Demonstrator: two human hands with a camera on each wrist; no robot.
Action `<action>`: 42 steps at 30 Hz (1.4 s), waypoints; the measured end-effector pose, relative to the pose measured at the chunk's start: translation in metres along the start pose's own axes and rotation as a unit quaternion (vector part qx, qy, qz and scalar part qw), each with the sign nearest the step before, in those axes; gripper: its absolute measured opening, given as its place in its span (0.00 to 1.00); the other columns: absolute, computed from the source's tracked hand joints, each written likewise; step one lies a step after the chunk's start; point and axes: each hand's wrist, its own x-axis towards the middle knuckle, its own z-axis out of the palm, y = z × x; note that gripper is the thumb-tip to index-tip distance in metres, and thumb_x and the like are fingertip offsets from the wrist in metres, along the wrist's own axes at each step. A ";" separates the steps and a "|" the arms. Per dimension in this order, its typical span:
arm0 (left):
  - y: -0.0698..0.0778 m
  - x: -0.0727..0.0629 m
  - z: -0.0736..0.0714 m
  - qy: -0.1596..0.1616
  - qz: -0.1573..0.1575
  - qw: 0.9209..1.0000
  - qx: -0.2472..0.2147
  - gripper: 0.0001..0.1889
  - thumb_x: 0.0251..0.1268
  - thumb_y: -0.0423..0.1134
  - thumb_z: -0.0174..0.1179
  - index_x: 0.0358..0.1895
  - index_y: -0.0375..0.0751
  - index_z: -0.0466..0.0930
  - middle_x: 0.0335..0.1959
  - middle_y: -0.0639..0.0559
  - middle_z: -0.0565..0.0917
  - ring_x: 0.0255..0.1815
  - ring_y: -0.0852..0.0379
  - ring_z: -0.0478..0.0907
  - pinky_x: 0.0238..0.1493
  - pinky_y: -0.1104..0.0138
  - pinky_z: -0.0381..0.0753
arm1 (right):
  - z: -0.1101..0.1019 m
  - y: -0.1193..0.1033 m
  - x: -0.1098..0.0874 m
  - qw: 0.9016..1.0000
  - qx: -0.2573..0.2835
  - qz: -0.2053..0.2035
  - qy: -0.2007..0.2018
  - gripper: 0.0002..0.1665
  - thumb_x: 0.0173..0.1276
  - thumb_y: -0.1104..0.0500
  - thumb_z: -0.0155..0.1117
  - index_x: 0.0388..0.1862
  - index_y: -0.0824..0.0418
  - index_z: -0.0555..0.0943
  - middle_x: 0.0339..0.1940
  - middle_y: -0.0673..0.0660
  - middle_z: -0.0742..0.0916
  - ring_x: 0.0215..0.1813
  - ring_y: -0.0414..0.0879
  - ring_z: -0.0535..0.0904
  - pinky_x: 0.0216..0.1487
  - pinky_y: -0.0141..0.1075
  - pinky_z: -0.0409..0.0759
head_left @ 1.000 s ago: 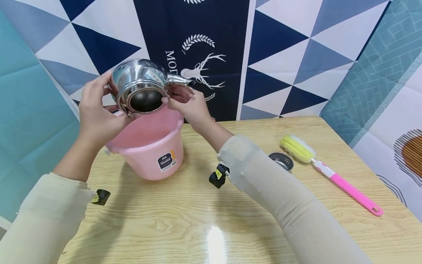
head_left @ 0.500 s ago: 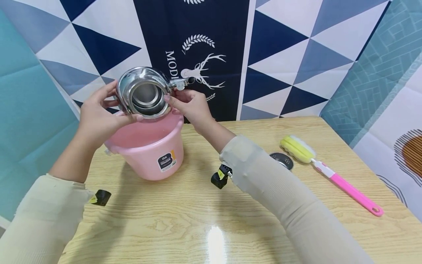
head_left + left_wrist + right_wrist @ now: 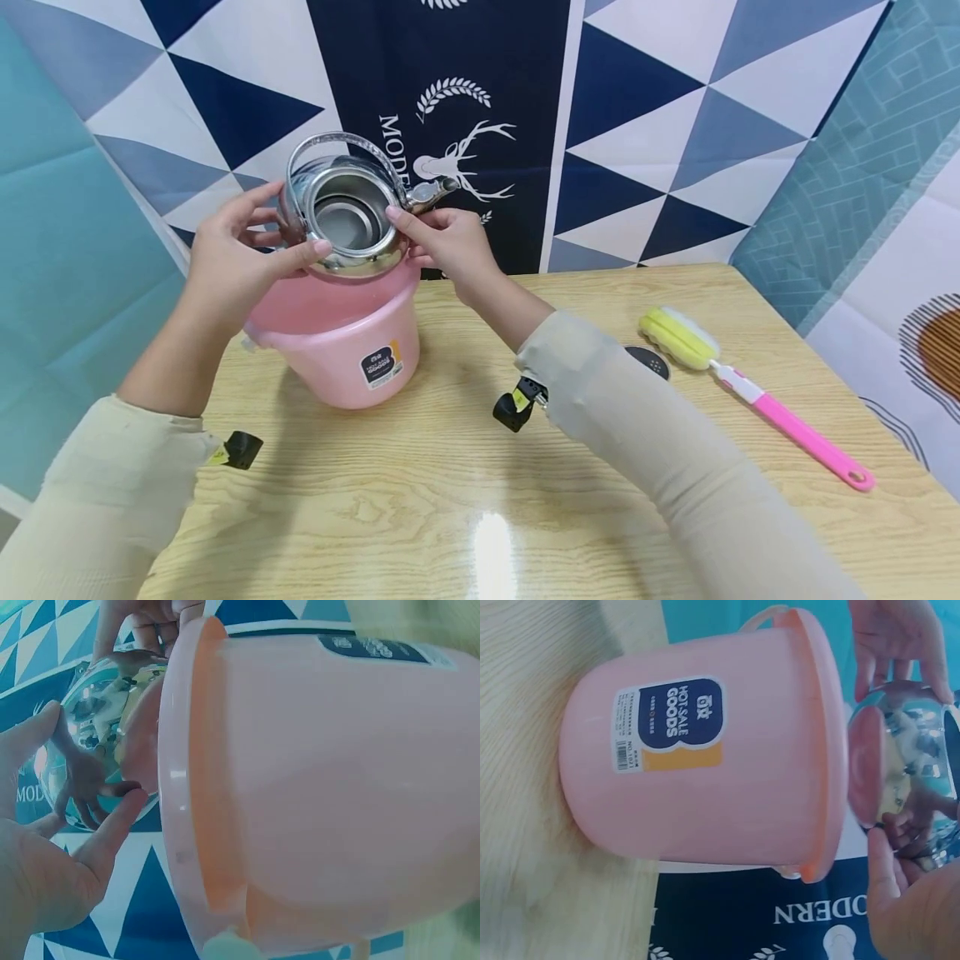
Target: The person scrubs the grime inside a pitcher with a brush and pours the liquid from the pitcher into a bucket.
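Note:
A shiny metal teapot (image 3: 348, 221) with no lid on is held over the pink bucket (image 3: 330, 367), its round mouth tilted toward me and its arched handle up at the back. My left hand (image 3: 228, 262) grips its left side, thumb by the rim. On the spout side my right hand (image 3: 453, 250) holds it, thumb at the rim and fingers behind, partly hidden. The inside of the teapot shows bare metal. In the left wrist view the teapot's polished belly (image 3: 97, 712) mirrors the hand, close above the bucket's rim (image 3: 176, 780).
To the right lie a yellow sponge brush (image 3: 791, 421) with a pink handle and a perforated metal strainer (image 3: 649, 361), partly covered by the right sleeve. The wooden table (image 3: 420, 492) meets a patterned wall covering (image 3: 630, 108) behind.
The teapot has turned in both hands: its mouth, lower and darker before, now faces up toward me more. The arched handle has come into view above it. The bucket stays put.

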 end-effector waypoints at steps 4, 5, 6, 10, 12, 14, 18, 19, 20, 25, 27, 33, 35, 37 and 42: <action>0.003 -0.001 0.004 -0.016 -0.017 0.997 -0.071 0.43 0.49 0.46 0.76 0.71 0.63 0.67 0.56 0.50 0.73 0.53 0.55 0.76 0.36 0.72 0.84 | -0.005 -0.007 -0.005 0.999 -0.030 0.013 0.003 0.24 0.62 0.47 0.72 0.39 0.69 0.83 0.28 0.58 0.85 0.30 0.47 0.83 0.40 0.39 0.85; 0.004 -0.001 0.004 -0.019 -0.022 0.996 -0.087 0.43 0.49 0.45 0.77 0.71 0.62 0.67 0.55 0.49 0.73 0.52 0.55 0.76 0.35 0.70 0.84 | -0.007 -0.009 -0.006 0.999 -0.036 0.015 0.003 0.25 0.62 0.47 0.72 0.38 0.69 0.83 0.28 0.58 0.85 0.30 0.49 0.83 0.39 0.39 0.85; 0.005 -0.002 0.005 -0.023 -0.026 0.994 -0.104 0.42 0.49 0.45 0.77 0.71 0.61 0.67 0.54 0.49 0.73 0.50 0.55 0.77 0.34 0.69 0.84 | -0.008 -0.011 -0.008 0.999 -0.042 0.016 0.002 0.25 0.62 0.46 0.72 0.37 0.69 0.83 0.27 0.58 0.85 0.31 0.50 0.84 0.39 0.39 0.85; 0.009 -0.005 0.009 -0.033 -0.047 0.984 -0.166 0.42 0.48 0.43 0.77 0.71 0.55 0.69 0.52 0.46 0.71 0.40 0.56 0.81 0.31 0.63 0.85 | -0.014 -0.017 -0.013 0.998 -0.056 0.030 -0.008 0.26 0.63 0.44 0.71 0.36 0.68 0.81 0.26 0.59 0.84 0.32 0.53 0.85 0.38 0.40 0.86; 0.011 -0.006 0.011 -0.037 -0.052 0.980 -0.190 0.41 0.50 0.41 0.76 0.71 0.52 0.69 0.52 0.45 0.71 0.36 0.56 0.82 0.30 0.62 0.85 | -0.018 -0.021 -0.017 0.997 -0.064 0.038 -0.013 0.26 0.63 0.44 0.70 0.36 0.68 0.80 0.26 0.58 0.83 0.30 0.51 0.85 0.39 0.41 0.86; 0.013 -0.007 0.014 -0.043 -0.058 0.976 -0.207 0.41 0.51 0.40 0.76 0.71 0.50 0.68 0.51 0.44 0.70 0.33 0.57 0.83 0.30 0.62 0.85 | -0.022 -0.024 -0.020 0.996 -0.071 0.044 -0.016 0.26 0.64 0.43 0.69 0.36 0.67 0.79 0.26 0.58 0.82 0.27 0.48 0.83 0.39 0.42 0.86; 0.017 -0.011 0.020 -0.052 -0.073 0.973 -0.213 0.40 0.53 0.41 0.75 0.72 0.49 0.67 0.52 0.44 0.70 0.34 0.58 0.83 0.31 0.63 0.85 | -0.030 -0.028 -0.027 0.995 -0.083 0.049 -0.023 0.25 0.65 0.44 0.68 0.37 0.67 0.78 0.28 0.58 0.81 0.27 0.46 0.81 0.41 0.42 0.85; 0.018 -0.012 0.021 -0.053 -0.077 0.972 -0.214 0.41 0.53 0.42 0.74 0.72 0.49 0.66 0.52 0.44 0.70 0.34 0.58 0.83 0.31 0.63 0.85 | -0.033 -0.029 -0.029 0.995 -0.085 0.049 -0.024 0.25 0.66 0.44 0.67 0.38 0.67 0.78 0.29 0.58 0.81 0.28 0.46 0.81 0.41 0.41 0.85; 0.019 -0.013 0.024 -0.055 -0.081 0.972 -0.214 0.40 0.53 0.42 0.74 0.72 0.49 0.66 0.52 0.44 0.70 0.35 0.58 0.83 0.32 0.63 0.85 | -0.035 -0.029 -0.031 0.995 -0.085 0.048 -0.025 0.24 0.67 0.45 0.66 0.39 0.67 0.78 0.30 0.58 0.81 0.29 0.47 0.81 0.41 0.41 0.85; 0.026 -0.017 0.035 -0.060 -0.090 0.969 -0.221 0.40 0.54 0.44 0.74 0.72 0.50 0.67 0.56 0.43 0.70 0.40 0.55 0.81 0.33 0.62 0.86 | -0.047 -0.030 -0.041 0.996 -0.084 0.031 -0.023 0.21 0.71 0.47 0.62 0.40 0.67 0.76 0.38 0.60 0.81 0.37 0.48 0.80 0.45 0.40 0.84; 0.029 -0.018 0.039 -0.067 -0.091 0.968 -0.226 0.40 0.54 0.45 0.74 0.72 0.51 0.66 0.57 0.43 0.70 0.42 0.54 0.81 0.34 0.62 0.86 | -0.052 -0.030 -0.045 0.996 -0.081 0.025 -0.019 0.20 0.72 0.49 0.62 0.39 0.66 0.75 0.40 0.59 0.81 0.40 0.47 0.80 0.48 0.39 0.83; 0.035 -0.020 0.053 -0.084 -0.093 0.961 -0.246 0.39 0.55 0.44 0.73 0.71 0.50 0.67 0.59 0.42 0.71 0.46 0.52 0.79 0.37 0.62 0.86 | -0.069 -0.033 -0.055 0.999 -0.035 0.023 -0.010 0.17 0.71 0.54 0.63 0.36 0.67 0.72 0.44 0.59 0.81 0.41 0.47 0.80 0.51 0.39 0.82; 0.036 -0.020 0.059 -0.086 -0.090 0.962 -0.244 0.37 0.56 0.44 0.73 0.71 0.50 0.68 0.58 0.43 0.72 0.47 0.51 0.79 0.38 0.62 0.85 | -0.076 -0.034 -0.059 0.999 -0.030 0.023 -0.006 0.17 0.71 0.54 0.63 0.36 0.67 0.72 0.43 0.59 0.81 0.39 0.46 0.79 0.49 0.38 0.82; 0.037 -0.019 0.066 -0.089 -0.086 0.961 -0.249 0.36 0.56 0.43 0.73 0.69 0.50 0.69 0.57 0.42 0.73 0.46 0.51 0.80 0.38 0.62 0.85 | -0.083 -0.034 -0.061 0.999 -0.028 0.024 0.002 0.17 0.70 0.54 0.65 0.35 0.67 0.73 0.42 0.58 0.82 0.37 0.46 0.80 0.47 0.37 0.83; 0.036 -0.019 0.086 -0.107 -0.081 0.952 -0.274 0.34 0.57 0.41 0.72 0.68 0.48 0.70 0.51 0.44 0.76 0.36 0.54 0.84 0.36 0.60 0.86 | -0.101 -0.031 -0.065 0.998 -0.050 0.032 0.019 0.19 0.68 0.52 0.66 0.36 0.68 0.73 0.40 0.57 0.82 0.35 0.45 0.80 0.44 0.35 0.84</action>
